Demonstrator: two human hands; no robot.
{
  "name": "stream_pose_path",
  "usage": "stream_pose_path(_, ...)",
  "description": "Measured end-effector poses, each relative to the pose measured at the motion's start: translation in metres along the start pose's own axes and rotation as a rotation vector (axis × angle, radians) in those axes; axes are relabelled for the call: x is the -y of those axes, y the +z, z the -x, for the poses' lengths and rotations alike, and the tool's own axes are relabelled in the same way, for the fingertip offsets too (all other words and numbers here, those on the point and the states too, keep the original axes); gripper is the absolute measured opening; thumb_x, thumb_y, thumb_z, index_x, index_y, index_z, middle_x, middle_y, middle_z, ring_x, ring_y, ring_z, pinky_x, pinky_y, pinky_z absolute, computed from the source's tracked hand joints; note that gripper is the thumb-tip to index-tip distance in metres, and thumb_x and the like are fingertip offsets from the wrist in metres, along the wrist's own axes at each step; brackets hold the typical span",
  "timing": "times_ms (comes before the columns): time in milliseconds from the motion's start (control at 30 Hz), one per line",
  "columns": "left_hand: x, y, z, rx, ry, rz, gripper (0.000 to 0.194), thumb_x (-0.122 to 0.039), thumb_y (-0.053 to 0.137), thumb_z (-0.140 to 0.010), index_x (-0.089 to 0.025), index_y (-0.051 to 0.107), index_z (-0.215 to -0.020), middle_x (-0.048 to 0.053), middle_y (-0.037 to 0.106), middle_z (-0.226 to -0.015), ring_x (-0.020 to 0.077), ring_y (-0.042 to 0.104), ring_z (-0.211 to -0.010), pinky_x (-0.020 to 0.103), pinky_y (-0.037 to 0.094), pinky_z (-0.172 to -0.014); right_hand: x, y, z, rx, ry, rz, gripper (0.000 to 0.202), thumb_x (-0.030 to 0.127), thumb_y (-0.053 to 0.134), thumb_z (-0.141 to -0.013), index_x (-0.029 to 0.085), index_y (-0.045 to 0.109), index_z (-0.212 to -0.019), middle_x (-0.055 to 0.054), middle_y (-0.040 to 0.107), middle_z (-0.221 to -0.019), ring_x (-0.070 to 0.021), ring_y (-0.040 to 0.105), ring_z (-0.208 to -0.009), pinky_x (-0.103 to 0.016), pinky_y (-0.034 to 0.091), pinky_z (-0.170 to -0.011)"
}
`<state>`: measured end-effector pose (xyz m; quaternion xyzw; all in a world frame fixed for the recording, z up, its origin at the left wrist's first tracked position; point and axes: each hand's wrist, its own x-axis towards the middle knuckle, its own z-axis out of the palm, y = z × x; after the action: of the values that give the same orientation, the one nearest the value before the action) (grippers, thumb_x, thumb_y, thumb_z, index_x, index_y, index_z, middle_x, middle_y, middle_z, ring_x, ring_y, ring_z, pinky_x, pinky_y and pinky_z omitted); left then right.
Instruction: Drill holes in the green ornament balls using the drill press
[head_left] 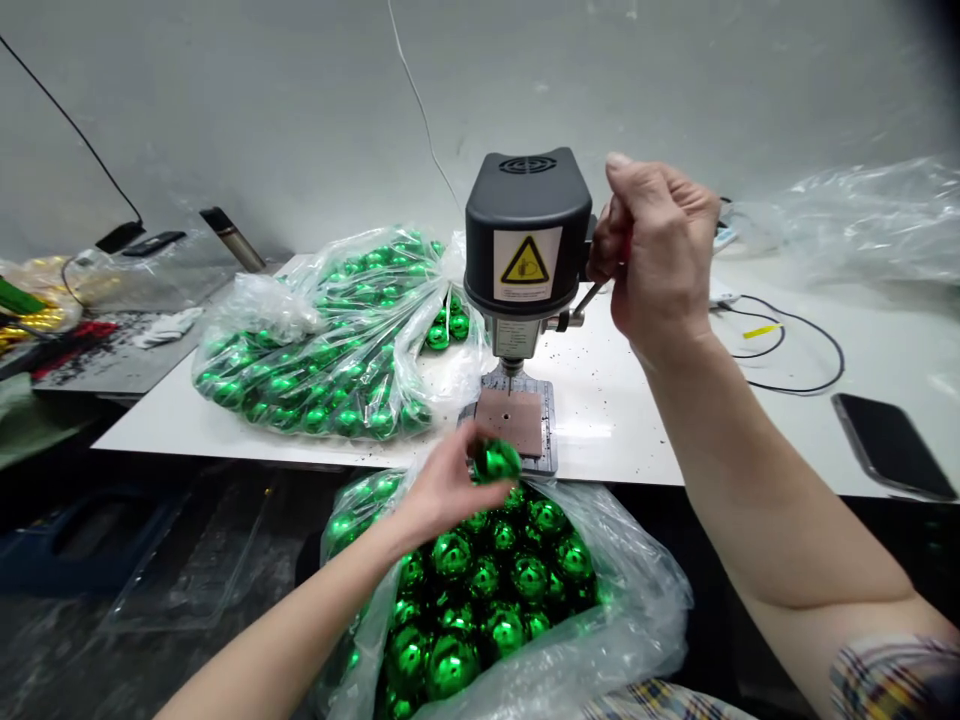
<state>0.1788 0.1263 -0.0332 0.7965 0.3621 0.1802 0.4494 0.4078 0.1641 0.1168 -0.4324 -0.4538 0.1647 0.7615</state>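
Between the thumb and fingers of my left hand (450, 485) is a shiny green ball ornament (498, 461), slightly blurred. It is just in front of the base of a small black drill press (529, 215). A brown block (517, 415) with a dark hole lies on that base, under the drill bit. My right hand (660, 245) is closed around the feed lever (591, 298) at the press's right side; its grip end is hidden by the fingers. Below my left hand, an open clear plastic bag (637, 600) holds many more green balls (529, 575).
A second clear bag (315, 350) full of green balls lies on the white table (600, 420), left of the press. A smartphone (892, 445) and a black cable (836, 345) lie at the right. Clear plastic sheeting (877, 220) is heaped behind them. Dark crumbs dot the tabletop.
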Motion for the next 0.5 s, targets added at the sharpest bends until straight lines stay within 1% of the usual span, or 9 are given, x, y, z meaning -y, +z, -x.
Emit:
stream_pose_path(100,-0.023,-0.007,0.047,0.528,0.131,-0.211,0.055,-0.05,0.084,-0.066,-0.019,0.066,-0.109,0.008,0.07,-0.101,0.0268,0.064,-0.094,0.034,0.048,-0.078,-0.003,-0.003,0.0,0.044,-0.012,0.007,0.049,0.049,0.068,-0.087,0.023,0.041,-0.055,0.005,0.04,-0.047,-0.0074,0.032,-0.037,-0.026,0.024,-0.035)
stream_pose_path(167,-0.027,-0.007,0.056,0.692,0.197,-0.269,0.048,-0.057,0.077,-0.073,-0.019,0.07,-0.1,0.008,0.072,-0.093,0.0272,0.065,-0.091,0.034,0.048,-0.077,-0.003,-0.003,0.001,0.048,-0.018,0.003,0.05,0.051,0.068,-0.086,0.022,0.042,-0.055,0.005,0.04,-0.047,-0.0075,0.033,-0.037,-0.026,0.024,-0.035)
stream_pose_path(200,-0.025,-0.007,0.051,0.693,0.194,-0.249,0.042,-0.058,0.071,-0.08,-0.019,0.071,-0.096,0.007,0.073,-0.09,0.0255,0.066,-0.088,0.033,0.048,-0.076,-0.003,-0.003,0.001,0.05,-0.019,0.002,0.049,0.052,0.068,-0.086,0.022,0.043,-0.055,0.004,0.041,-0.047,-0.0076,0.033,-0.038,-0.026,0.025,-0.035)
stream_pose_path(233,-0.022,-0.01,0.039,0.636,0.176,-0.213,0.038,-0.056,0.064,-0.087,-0.02,0.072,-0.096,0.006,0.073,-0.091,0.0234,0.067,-0.086,0.032,0.048,-0.075,-0.003,-0.003,0.001,0.052,-0.02,0.001,0.049,0.052,0.067,-0.087,0.022,0.044,-0.055,0.004,0.041,-0.048,-0.0077,0.034,-0.038,-0.026,0.026,-0.036)
stream_pose_path(267,-0.016,-0.013,0.022,0.526,0.156,-0.184,0.034,-0.051,0.058,-0.093,-0.02,0.072,-0.098,0.006,0.074,-0.094,0.0217,0.068,-0.085,0.031,0.049,-0.075,-0.003,-0.003,0.001,0.053,-0.02,-0.001,0.049,0.052,0.067,-0.087,0.022,0.044,-0.056,0.004,0.042,-0.048,-0.0078,0.034,-0.038,-0.026,0.026,-0.036)
stream_pose_path(333,0.002,-0.025,-0.028,0.224,0.127,-0.21,0.027,-0.039,0.051,-0.098,-0.02,0.07,-0.105,0.007,0.074,-0.102,0.021,0.067,-0.087,0.033,0.05,-0.08,-0.005,-0.002,0.0,0.05,-0.021,-0.008,0.048,0.049,0.067,-0.088,0.022,0.045,-0.056,0.003,0.043,-0.048,-0.0077,0.033,-0.039,-0.027,0.026,-0.036)
stream_pose_path(400,0.024,-0.039,-0.086,-0.036,0.103,-0.394,0.026,-0.025,0.049,-0.097,-0.018,0.066,-0.116,0.012,0.07,-0.111,0.0243,0.066,-0.099,0.038,0.05,-0.09,-0.006,-0.003,-0.002,0.04,-0.023,-0.021,0.046,0.044,0.068,-0.088,0.022,0.045,-0.056,0.003,0.042,-0.048,-0.0075,0.032,-0.038,-0.027,0.025,-0.036)
stream_pose_path(433,0.036,-0.046,-0.113,-0.11,0.05,-0.522,0.029,-0.02,0.05,-0.096,-0.016,0.063,-0.122,0.014,0.068,-0.117,0.0265,0.063,-0.11,0.039,0.048,-0.097,-0.007,-0.003,-0.002,0.035,-0.025,-0.028,0.045,0.041,0.068,-0.088,0.022,0.045,-0.055,0.004,0.042,-0.047,-0.0074,0.032,-0.038,-0.027,0.024,-0.035)
stream_pose_path(500,0.058,-0.055,-0.161,-0.165,-0.072,-0.68,0.037,-0.011,0.05,-0.092,-0.01,0.059,-0.128,0.021,0.059,-0.129,0.0328,0.056,-0.121,0.046,0.044,-0.103,-0.008,-0.003,-0.003,0.04,-0.036,-0.027,0.044,0.039,0.067,-0.089,0.021,0.045,-0.055,0.004,0.041,-0.048,-0.0069,0.033,-0.037,-0.026,0.023,-0.034)
